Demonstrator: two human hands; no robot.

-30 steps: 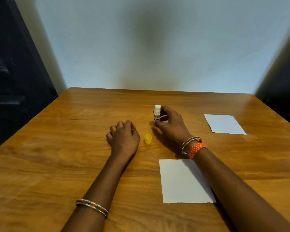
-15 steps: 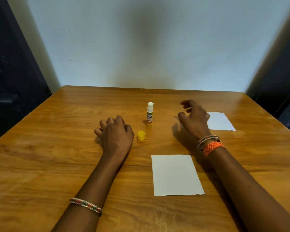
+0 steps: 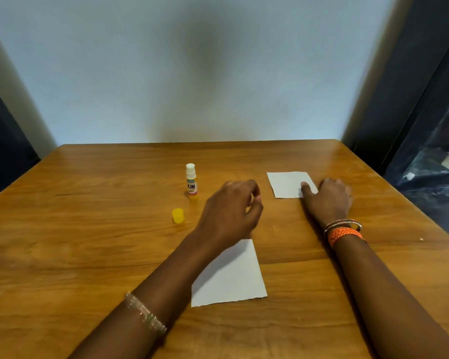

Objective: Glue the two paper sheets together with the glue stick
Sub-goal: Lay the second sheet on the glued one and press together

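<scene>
The left forearm point(image 3: 171, 278) covers the upper left corner of the near paper sheet point(image 3: 233, 278). The right hand point(image 3: 328, 199) lies over the near right corner of the far paper sheet point(image 3: 287, 183), so its fingertips are out of sight. The left hand point(image 3: 231, 211) is motion-blurred; its fingers seem loosely curled. Small print on the glue stick point(image 3: 191, 181) label is unreadable. Both arms run off the bottom edge.

Left part of table point(image 3: 62, 242): bare wood, open for a hand to pass.
Middle, upper: glue stick point(image 3: 191, 181) stands upright, uncapped; yellow cap point(image 3: 178, 216) just below it.
Centre: left hand point(image 3: 231, 213) and forearm cross over the near sheet point(image 3: 233, 278).
Right, upper: right hand point(image 3: 328, 200) lies on the corner of the far sheet point(image 3: 285, 183).
Between the hands: narrow free strip of wood.
</scene>
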